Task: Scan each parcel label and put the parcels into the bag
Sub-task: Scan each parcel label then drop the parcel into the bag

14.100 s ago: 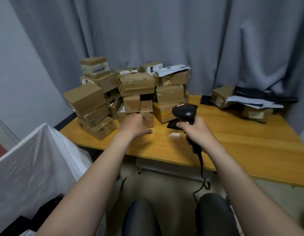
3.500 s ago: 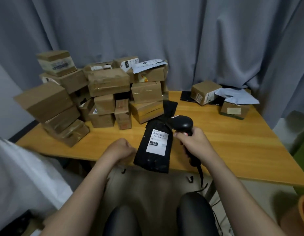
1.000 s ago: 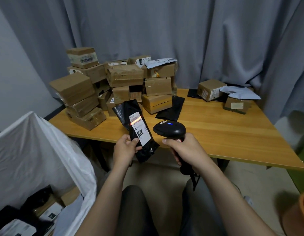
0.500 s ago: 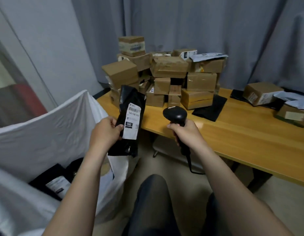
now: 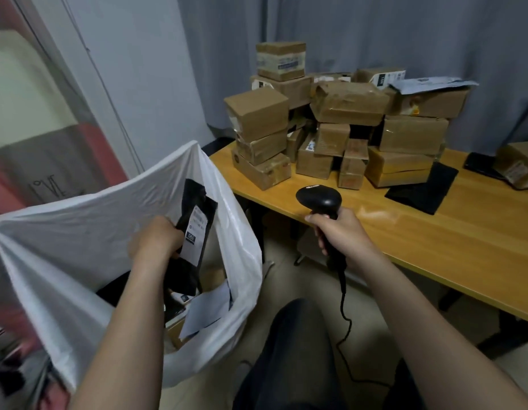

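Parcel: black plastic pouch with white label, in the mouth of your white plastic bag at 9 o'clock.
Left hand: curled round the pouch's left edge.
Right hand: you grip the black handheld scanner by the wooden table edge.
Stack: brown cardboard boxes at 1 o'clock.

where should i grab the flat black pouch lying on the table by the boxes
I'd pinch the black pouch at its near short edge, coming from the table's front side. It lies flat and thin, so there is no body to wrap; the boxes crowd its far end, while the near end has bare wood around it.
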`<state>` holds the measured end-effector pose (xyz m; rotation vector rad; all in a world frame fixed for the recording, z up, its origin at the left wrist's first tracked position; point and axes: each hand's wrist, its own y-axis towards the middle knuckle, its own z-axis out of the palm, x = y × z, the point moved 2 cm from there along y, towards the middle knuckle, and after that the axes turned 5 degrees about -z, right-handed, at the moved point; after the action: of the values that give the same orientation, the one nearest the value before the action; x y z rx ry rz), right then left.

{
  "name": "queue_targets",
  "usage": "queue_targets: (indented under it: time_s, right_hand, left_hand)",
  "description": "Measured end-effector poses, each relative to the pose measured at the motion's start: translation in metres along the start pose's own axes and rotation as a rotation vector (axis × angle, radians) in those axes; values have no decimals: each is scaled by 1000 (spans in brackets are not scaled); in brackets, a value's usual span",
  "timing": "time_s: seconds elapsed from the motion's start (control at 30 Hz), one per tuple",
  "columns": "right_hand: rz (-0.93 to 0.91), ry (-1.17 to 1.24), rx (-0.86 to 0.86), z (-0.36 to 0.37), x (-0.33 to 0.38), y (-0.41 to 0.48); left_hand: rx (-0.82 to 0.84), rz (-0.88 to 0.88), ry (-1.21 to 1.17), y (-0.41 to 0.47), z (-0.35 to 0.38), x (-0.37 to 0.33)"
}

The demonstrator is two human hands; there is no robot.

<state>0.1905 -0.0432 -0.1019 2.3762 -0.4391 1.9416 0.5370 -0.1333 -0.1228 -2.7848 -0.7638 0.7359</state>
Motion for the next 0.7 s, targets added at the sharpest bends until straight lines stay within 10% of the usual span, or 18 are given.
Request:
queue_targets:
  time_s: [0.3,0.7]
  right_hand:
    - [16,-50,2,6,-2,11]
    - [-46,-4,-99,-47,11,-1]
  left_hand:
    - [325,-23,168,5,47,-2]
    - [119,336,410,-54,44,-124]
